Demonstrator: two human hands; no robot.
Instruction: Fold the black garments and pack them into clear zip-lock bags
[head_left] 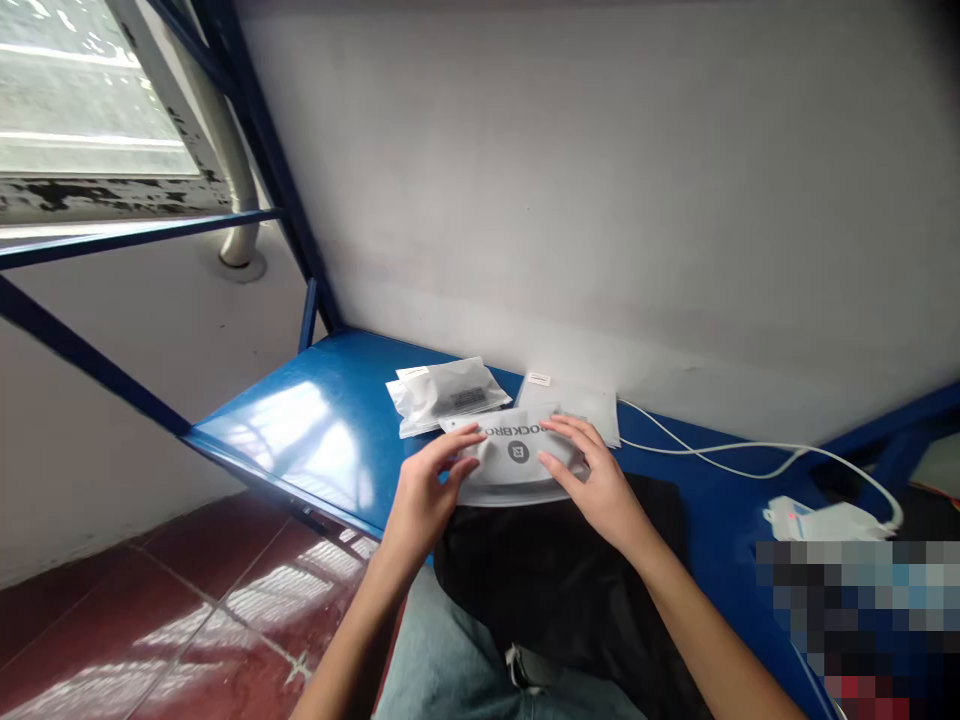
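Observation:
A frosted plastic pouch [510, 475] lies flat in front of me, its dark "ROCKBROS" lettering and round logo upside down to my view. My left hand [426, 487] grips its left side, thumb and fingers curled at the edge. On the right side, my right hand [602, 488] holds it with thumb and fingers over the printed face. What the pouch contains cannot be made out. Under its near edge is a black cloth or bag [555, 580], which also covers part of my lap. Just behind are a crinkled white package [454, 388] and a flat white packet [596, 403].
The blue bench or table [289, 410] runs along a grey wall [600, 200]. A white cable [742, 447] loops to a white power strip [825, 520] with a red light at the right. Blue metal posts and a window [90, 100] stand at the left.

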